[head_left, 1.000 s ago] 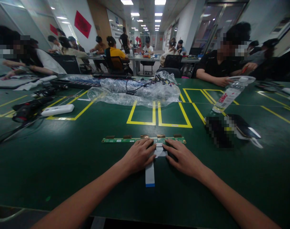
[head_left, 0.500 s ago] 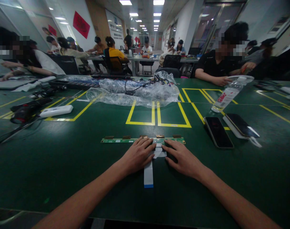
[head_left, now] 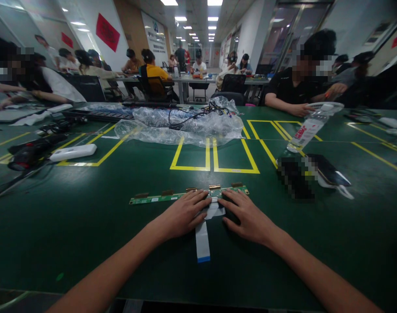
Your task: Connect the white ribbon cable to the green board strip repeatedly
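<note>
A long, narrow green circuit board [head_left: 155,200] lies on the table in front of me, with several copper-coloured tabs along its far edge. From the board's near side a white flat ribbon cable [head_left: 202,243] folds over and runs toward me, ending in a blue tip. My left hand [head_left: 184,215] rests over the middle of the board, fingers stretched forward, its thumb beside the cable. Across the cable's fold, my right hand [head_left: 250,217] lies with spread fingers, its fingertips at the board's right part. Where the cable meets the board is partly covered by the fingertips.
Clear plastic wrap [head_left: 185,124] with black cables lies beyond the yellow tape marks. A water bottle [head_left: 311,130] and a phone [head_left: 330,169] are on the right. At left lie a white device [head_left: 73,152] and a black tool [head_left: 37,152]. Other people sit around the tables.
The board has turned slightly, its left end nearer me and its right end farther away. Both hands have shifted slightly left with it, and the cable's blue tip has come nearer.
</note>
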